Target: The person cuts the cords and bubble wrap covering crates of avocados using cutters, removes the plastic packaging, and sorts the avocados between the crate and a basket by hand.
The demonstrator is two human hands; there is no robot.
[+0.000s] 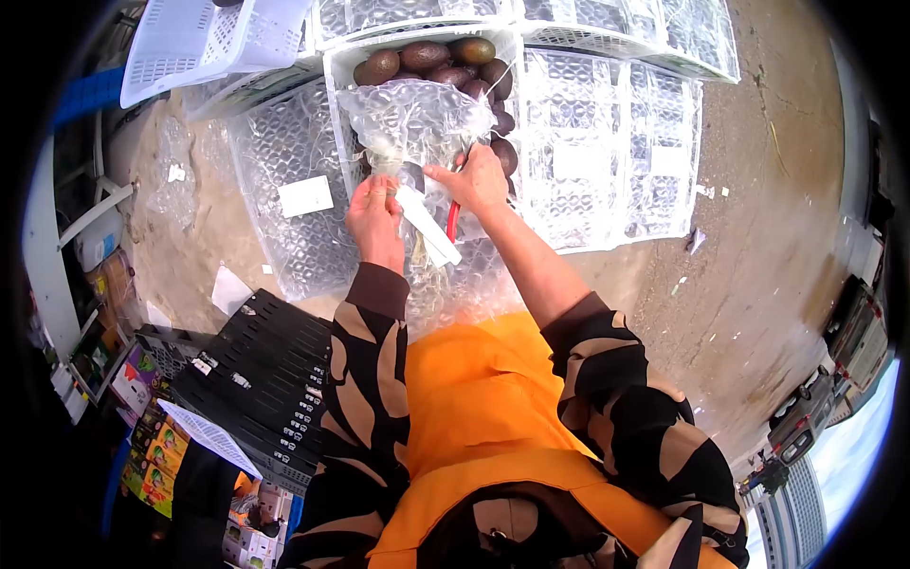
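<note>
My left hand (376, 216) is closed, its fingers pinching a long white paper strip (428, 226) beside gathered clear plastic. My right hand (482, 178) is wrapped around a red-handled tool (453, 222) whose working end is mostly hidden, with the thumb pointing toward the left hand. Under both hands, bubble wrap (417, 112) is partly pulled over a white crate (341, 114). Dark, oval fruits that look like avocados (424, 55) show at the crate's far end and along its right side. The wrap hangs down toward an orange apron (483, 379).
Bubble-wrapped crates (607, 142) stand to the right, with more behind. Wrap with a white label (305, 196) lies at left. A white perforated basket (180, 57) is at upper left, and a black crate (256, 379) at lower left. Paper scraps lie on the concrete floor (749, 190).
</note>
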